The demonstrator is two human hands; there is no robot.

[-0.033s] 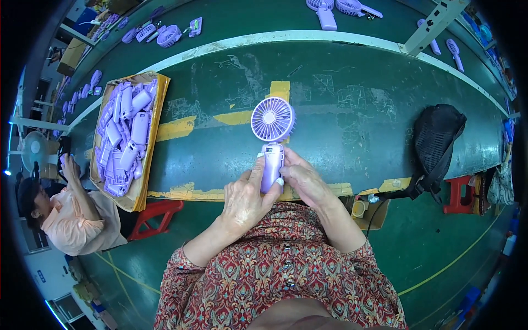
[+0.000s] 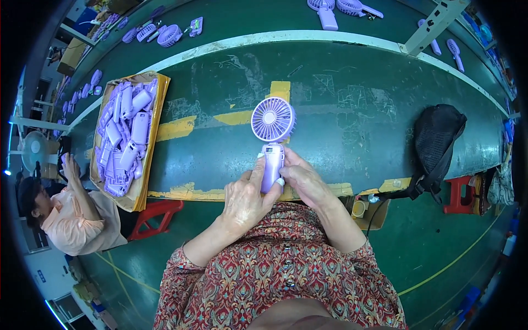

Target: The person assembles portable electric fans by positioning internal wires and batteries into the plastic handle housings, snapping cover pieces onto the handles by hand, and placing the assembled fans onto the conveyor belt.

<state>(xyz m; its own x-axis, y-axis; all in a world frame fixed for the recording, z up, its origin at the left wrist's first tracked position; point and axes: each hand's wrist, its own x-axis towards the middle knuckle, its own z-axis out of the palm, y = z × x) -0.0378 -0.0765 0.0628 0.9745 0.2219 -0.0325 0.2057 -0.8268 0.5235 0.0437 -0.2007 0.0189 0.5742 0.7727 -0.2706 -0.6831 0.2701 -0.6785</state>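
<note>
A purple handheld fan [image 2: 273, 168] points away from me at the near edge of the table, its round grille [image 2: 269, 118] farthest from me. A small dark display [image 2: 269, 149] shows at the top of its handle. My left hand [image 2: 242, 199] grips the handle from the left, index finger along its side and thumb across its lower end. From the right, my right hand [image 2: 303, 179] closes on the handle, its thumb near the lower right side. The right fingertips are partly hidden behind the handle.
A cardboard tray [image 2: 151, 147] of purple casing parts stands to the left. On the right lies a black mesh bag [image 2: 437, 137]. Beyond a white rail [image 2: 264, 37] are more purple fans [image 2: 169, 36]. A co-worker [image 2: 77, 220] sits at far left, near a red stool [image 2: 157, 219].
</note>
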